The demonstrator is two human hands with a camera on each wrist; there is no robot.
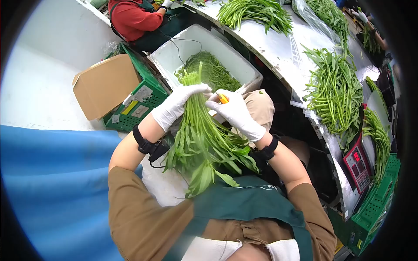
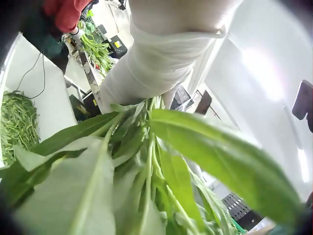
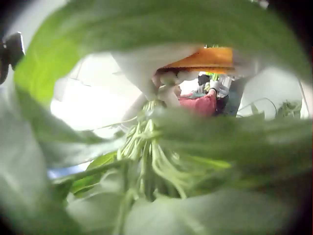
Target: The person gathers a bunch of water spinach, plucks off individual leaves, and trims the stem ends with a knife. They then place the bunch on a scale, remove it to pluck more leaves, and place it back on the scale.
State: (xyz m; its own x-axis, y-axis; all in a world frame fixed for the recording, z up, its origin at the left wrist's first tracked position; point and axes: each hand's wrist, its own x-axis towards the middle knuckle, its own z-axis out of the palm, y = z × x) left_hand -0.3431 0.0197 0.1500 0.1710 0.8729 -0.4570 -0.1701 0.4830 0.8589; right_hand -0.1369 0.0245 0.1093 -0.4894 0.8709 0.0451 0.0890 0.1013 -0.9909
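A bunch of leafy green stalks [image 1: 201, 135] hangs over my lap, cut ends up and leaves down. My left hand [image 1: 176, 104], in a white glove, grips the bunch near its stem ends. My right hand [image 1: 235, 111], also gloved, pinches a small orange tool [image 1: 223, 99] against the stems beside the left hand. In the left wrist view the gloved hand [image 2: 161, 63] closes round the stems above broad leaves [image 2: 146, 181]. In the right wrist view leaves [image 3: 161, 205] hide most of the scene; the orange tool [image 3: 208, 58] shows above the stems.
A white foam box [image 1: 198, 50] with more greens stands in front of me. A green crate [image 1: 139, 98] with a cardboard box [image 1: 104, 85] is at the left. A steel table [image 1: 278, 48] at the right carries several heaps of greens and a scale [image 1: 357, 163]. A person in red [image 1: 135, 19] sits beyond.
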